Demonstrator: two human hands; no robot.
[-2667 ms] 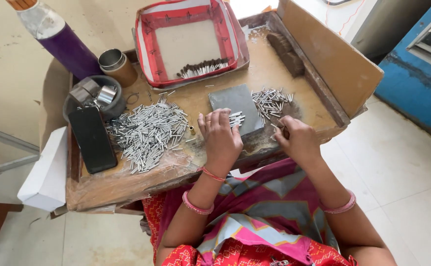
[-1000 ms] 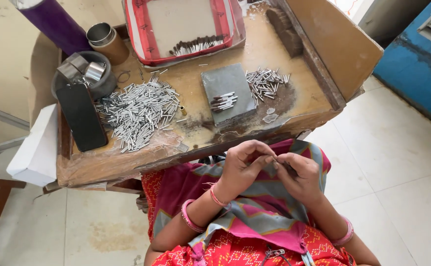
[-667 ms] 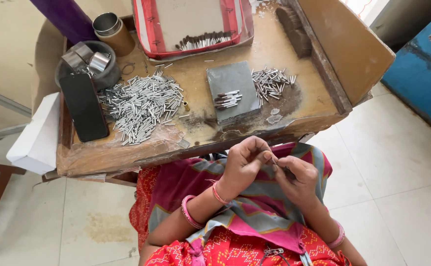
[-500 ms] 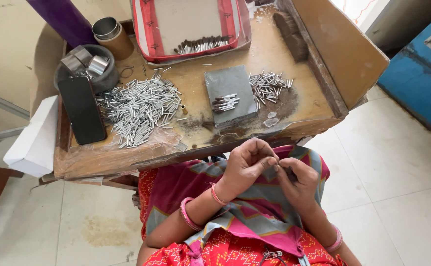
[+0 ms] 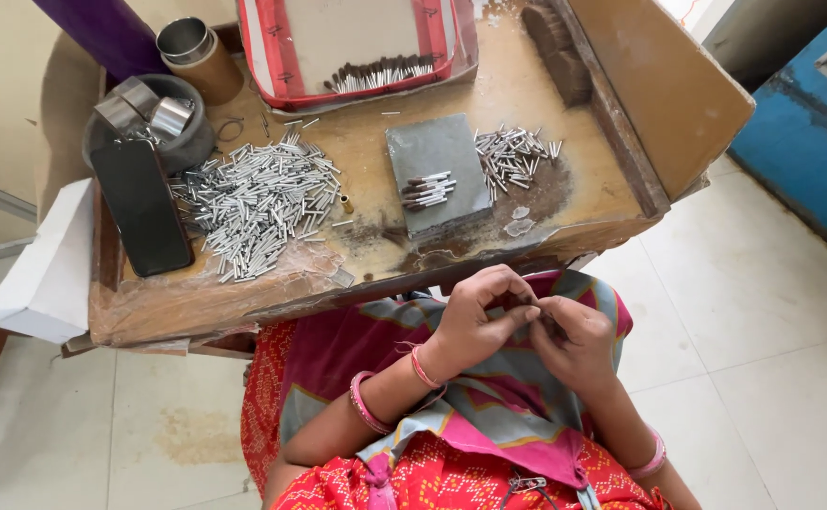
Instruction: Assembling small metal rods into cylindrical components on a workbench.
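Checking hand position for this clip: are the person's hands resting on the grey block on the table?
No, the left hand and right hand are together over the lap, apart from the grey block.

The tubes (image 5: pixel 255 203) are bright, shiny metal. They lie on a worn, stained wooden board (image 5: pixel 357 142). The slab (image 5: pixel 437 170) looks like matt grey stone. The phone (image 5: pixel 141 206) is glossy black. The tray (image 5: pixel 272 66) has a red and white plastic-looking rim.
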